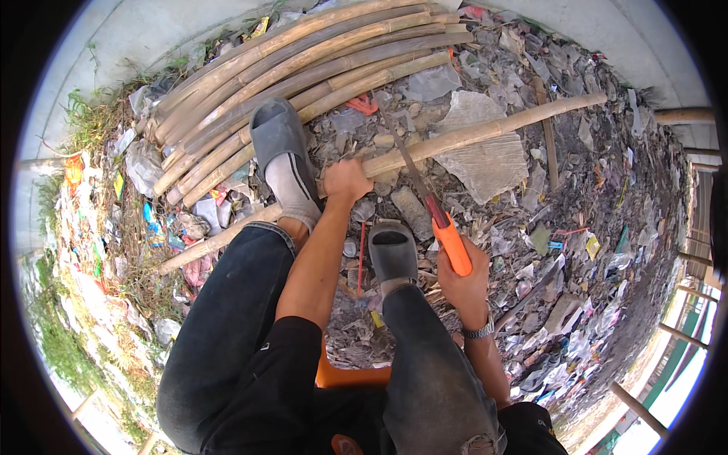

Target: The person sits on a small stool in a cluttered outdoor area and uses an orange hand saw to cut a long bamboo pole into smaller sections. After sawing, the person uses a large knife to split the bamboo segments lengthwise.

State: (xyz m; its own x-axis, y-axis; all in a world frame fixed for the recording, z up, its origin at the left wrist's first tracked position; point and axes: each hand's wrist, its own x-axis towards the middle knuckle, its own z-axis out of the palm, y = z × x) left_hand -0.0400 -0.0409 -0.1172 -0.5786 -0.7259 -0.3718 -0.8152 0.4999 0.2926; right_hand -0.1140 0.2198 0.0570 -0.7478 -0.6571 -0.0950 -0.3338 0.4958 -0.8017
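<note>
A long bamboo pole [485,135] slants across the ground before me, from lower left to upper right. My left hand [347,180] is closed around it just right of my left foot. My left foot, in a grey clog [279,136], is set at the pole, whose lower part runs under that leg. My right hand [464,280] grips the orange handle of a handsaw [453,244]. The saw's narrow blade [407,159] points up and away, crossing the pole a short way right of my left hand. Whether its teeth are in the bamboo I cannot make out.
Several bamboo poles [326,64] lie side by side at the far left. A flat broken slab [481,148] lies beneath the pole on the right. Plastic scraps and rubble cover the ground. An orange seat edge [353,377] shows beneath me. A pale wall [523,11] stands behind.
</note>
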